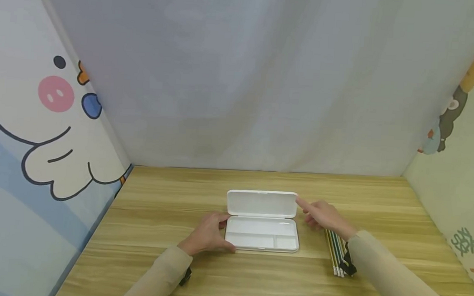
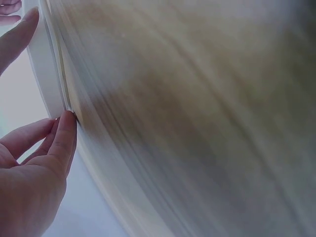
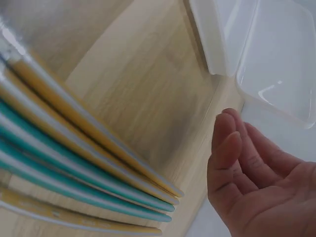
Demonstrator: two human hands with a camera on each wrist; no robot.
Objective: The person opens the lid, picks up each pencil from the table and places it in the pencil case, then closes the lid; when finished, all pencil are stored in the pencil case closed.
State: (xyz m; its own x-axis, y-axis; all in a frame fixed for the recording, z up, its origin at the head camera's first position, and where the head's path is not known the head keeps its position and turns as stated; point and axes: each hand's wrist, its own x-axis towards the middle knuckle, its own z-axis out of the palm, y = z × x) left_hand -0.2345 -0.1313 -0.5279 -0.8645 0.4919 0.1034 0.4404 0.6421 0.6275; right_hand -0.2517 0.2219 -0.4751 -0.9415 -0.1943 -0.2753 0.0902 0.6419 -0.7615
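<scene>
A white pencil case [image 1: 251, 225] lies on the table with its hinged lid [image 1: 262, 204] standing up, showing a divided tray inside. Around its left end my left hand [image 1: 208, 233] holds it, thumb at the front corner and fingers farther back; in the left wrist view the left hand [image 2: 37, 182] meets the case's edge [image 2: 44, 64]. My right hand [image 1: 324, 216] is by the lid's right edge, index finger pointing at it. In the right wrist view the right hand [image 3: 266, 187] has loosely bent fingers and nothing between them. Striped pencils [image 1: 331, 249] lie under the right wrist.
The wood-grain table [image 1: 177, 189] ends at a grey curtain [image 1: 265, 77] behind. Cartoon-printed panels flank it, a left panel [image 1: 11, 107] and a right panel [image 1: 454, 188]. Yellow and green pencils [image 3: 89, 143] lie side by side close to the right hand.
</scene>
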